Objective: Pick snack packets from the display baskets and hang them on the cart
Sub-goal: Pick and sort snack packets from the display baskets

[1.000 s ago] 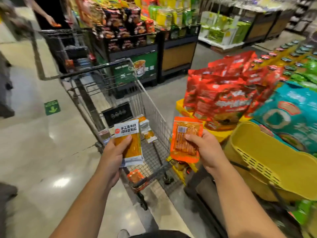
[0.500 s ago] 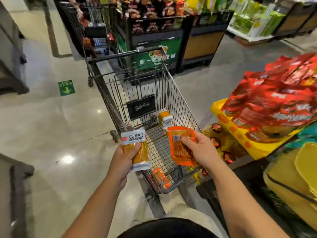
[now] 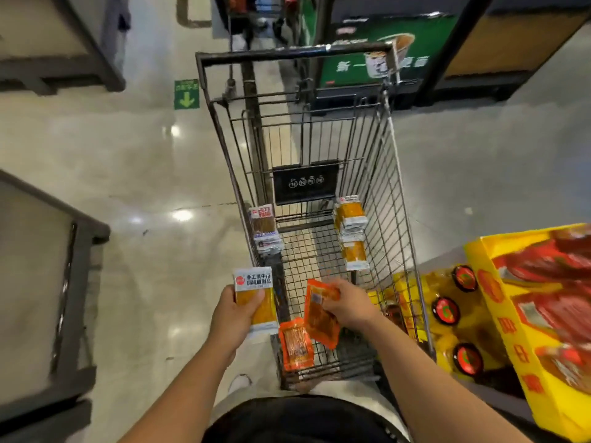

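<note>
Two bare forearms point(image 3: 179, 388), black top point(image 3: 297, 420), pale grey trousers point(image 3: 228, 402), white shoe point(image 3: 240, 382)

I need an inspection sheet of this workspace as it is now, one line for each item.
Surface: glossy floor; wire cart stands on it.
Job's things: yellow packet in left hand; orange packet in right hand; second orange packet at cart's near end; left-wall stack; right-wall stack.
Clutter: nothing seen.
Hands: both grip their packets.
Cables: nothing seen.
Surroundings: yellow display box of red packs, right; green arrow sticker on floor.
</note>
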Demonstrator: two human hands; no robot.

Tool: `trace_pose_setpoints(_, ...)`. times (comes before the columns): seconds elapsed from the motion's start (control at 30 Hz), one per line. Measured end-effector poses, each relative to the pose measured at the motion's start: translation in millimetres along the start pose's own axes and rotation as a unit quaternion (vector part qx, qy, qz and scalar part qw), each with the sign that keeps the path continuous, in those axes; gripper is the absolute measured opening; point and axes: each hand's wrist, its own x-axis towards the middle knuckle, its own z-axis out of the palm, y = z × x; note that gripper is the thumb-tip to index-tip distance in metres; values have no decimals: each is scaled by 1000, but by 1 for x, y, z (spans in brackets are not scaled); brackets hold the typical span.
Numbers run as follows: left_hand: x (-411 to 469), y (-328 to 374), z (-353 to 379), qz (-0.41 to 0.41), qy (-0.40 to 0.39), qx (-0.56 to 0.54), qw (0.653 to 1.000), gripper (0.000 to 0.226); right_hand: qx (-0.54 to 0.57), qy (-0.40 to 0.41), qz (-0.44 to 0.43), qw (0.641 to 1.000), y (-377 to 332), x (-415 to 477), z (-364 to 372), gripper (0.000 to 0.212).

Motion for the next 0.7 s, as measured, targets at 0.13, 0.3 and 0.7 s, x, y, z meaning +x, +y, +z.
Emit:
trace_pose_setpoints(0.13,16,1,23,-14,72,16,997,26,-79,-84,6,993,23,54,14,31)
trace_pose_setpoints(0.3,39,-10,37,-13,112,71,991,28,-136,-163,22,977,53,112,36,41)
trace_pose_setpoints(0.7,55,-32,30,-8,102,96,990,31,-152,-213,46,964,91,190,150,13)
